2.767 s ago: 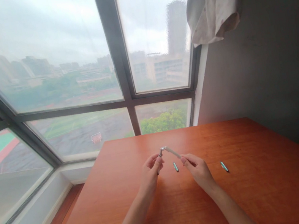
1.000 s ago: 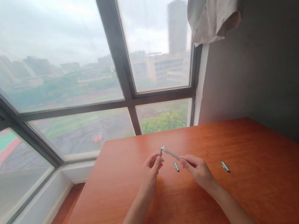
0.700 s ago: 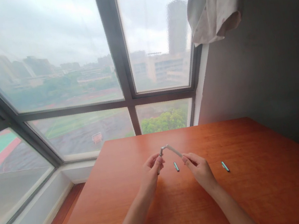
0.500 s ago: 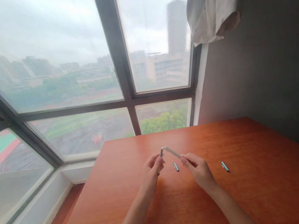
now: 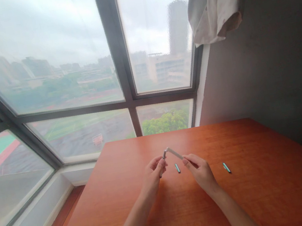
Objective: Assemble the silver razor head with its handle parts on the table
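Note:
My left hand (image 5: 154, 171) is closed in a pinch around a slim pen with a shiny metallic front part (image 5: 164, 154); its lower end sticks out below my fingers. My right hand (image 5: 200, 168) pinches a pale, slim pen (image 5: 175, 153) slanting up to the left. The raised ends of both come together above the table, touching or nearly so; I cannot tell which. Between and just below the hands lies a green pen cap (image 5: 177, 168) with a clip. Another green pen cap (image 5: 226, 168) rests to the right of my right hand.
Both hands are over a reddish-brown wooden table (image 5: 120, 204). Large framed windows (image 5: 129, 101) stand behind and left of it. A pale shirt (image 5: 213, 4) hangs at the upper right before a grey wall (image 5: 266, 69).
My left hand has tilted very slightly, with its pen's tip shifting a little to the right. The right hand and both caps look practically still.

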The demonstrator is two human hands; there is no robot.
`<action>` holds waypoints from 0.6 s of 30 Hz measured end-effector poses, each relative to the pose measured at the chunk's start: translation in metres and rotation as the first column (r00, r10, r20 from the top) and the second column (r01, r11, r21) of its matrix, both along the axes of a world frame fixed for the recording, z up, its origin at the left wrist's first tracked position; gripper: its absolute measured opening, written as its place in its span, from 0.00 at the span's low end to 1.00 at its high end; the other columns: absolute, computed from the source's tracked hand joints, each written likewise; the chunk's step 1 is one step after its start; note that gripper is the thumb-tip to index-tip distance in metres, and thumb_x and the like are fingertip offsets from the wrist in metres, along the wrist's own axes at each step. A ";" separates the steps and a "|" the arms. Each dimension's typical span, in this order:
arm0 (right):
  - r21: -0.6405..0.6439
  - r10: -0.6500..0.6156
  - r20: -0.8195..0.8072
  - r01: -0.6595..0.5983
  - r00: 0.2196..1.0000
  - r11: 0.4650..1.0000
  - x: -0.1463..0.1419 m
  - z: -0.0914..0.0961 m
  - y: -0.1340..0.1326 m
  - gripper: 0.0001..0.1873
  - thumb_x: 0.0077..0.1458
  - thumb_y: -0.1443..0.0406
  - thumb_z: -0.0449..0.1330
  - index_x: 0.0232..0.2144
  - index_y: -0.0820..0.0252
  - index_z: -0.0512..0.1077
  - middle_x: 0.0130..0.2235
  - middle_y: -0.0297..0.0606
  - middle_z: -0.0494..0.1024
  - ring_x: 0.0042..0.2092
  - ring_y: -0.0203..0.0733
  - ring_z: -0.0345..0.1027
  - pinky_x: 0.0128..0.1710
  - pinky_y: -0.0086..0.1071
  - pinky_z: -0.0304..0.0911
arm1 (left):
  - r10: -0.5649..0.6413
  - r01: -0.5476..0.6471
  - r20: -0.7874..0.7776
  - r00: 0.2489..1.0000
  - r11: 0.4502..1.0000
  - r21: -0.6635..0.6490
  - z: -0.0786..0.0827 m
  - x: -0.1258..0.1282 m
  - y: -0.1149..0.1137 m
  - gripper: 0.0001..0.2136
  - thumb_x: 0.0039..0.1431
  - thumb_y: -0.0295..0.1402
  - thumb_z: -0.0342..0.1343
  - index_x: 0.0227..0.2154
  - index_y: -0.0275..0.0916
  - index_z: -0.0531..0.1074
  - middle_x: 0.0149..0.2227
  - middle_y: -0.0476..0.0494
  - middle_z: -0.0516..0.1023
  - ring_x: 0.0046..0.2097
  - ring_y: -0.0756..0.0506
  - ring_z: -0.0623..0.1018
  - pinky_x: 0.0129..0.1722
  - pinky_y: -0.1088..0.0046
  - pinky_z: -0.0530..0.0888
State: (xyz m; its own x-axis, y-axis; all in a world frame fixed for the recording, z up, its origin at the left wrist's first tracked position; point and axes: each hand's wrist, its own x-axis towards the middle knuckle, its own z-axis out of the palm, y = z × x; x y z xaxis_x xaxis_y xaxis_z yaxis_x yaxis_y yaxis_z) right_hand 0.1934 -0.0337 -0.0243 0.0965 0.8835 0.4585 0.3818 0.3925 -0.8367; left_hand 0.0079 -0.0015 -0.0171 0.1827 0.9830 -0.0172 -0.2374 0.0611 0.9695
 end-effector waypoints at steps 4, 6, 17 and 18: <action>-0.002 0.014 0.004 -0.014 1.000 1.000 0.000 -0.002 0.002 0.16 0.59 0.57 0.53 0.35 0.61 0.76 0.29 0.38 0.74 0.32 0.40 0.67 0.31 0.28 0.62 | -0.023 0.023 0.009 1.000 1.000 0.000 0.000 0.001 0.000 0.18 0.50 0.45 0.61 0.38 0.35 0.75 0.28 0.45 0.73 0.29 0.50 0.69 0.28 0.77 0.63; -0.009 0.006 -0.005 -0.006 1.000 1.000 0.001 -0.003 0.002 0.16 0.59 0.57 0.54 0.35 0.61 0.76 0.30 0.38 0.75 0.33 0.40 0.67 0.32 0.28 0.62 | -0.021 0.021 0.017 1.000 1.000 -0.002 0.000 0.002 0.000 0.19 0.50 0.45 0.61 0.38 0.34 0.75 0.28 0.45 0.73 0.28 0.51 0.68 0.28 0.76 0.63; 0.014 0.001 0.005 -0.001 1.000 1.000 0.000 0.001 0.000 0.15 0.60 0.58 0.54 0.36 0.60 0.76 0.31 0.38 0.75 0.34 0.40 0.68 0.33 0.29 0.63 | -0.022 0.023 0.011 1.000 0.999 -0.022 -0.003 0.000 0.002 0.19 0.49 0.45 0.62 0.38 0.35 0.76 0.29 0.44 0.74 0.29 0.51 0.69 0.30 0.76 0.64; 0.020 0.011 0.014 -0.012 1.000 1.000 0.000 0.002 -0.001 0.14 0.60 0.58 0.54 0.37 0.60 0.76 0.31 0.38 0.75 0.34 0.40 0.68 0.33 0.29 0.63 | -0.032 0.032 -0.001 0.999 0.999 -0.026 -0.003 0.000 0.002 0.19 0.49 0.45 0.62 0.38 0.35 0.76 0.29 0.44 0.74 0.29 0.51 0.69 0.30 0.76 0.64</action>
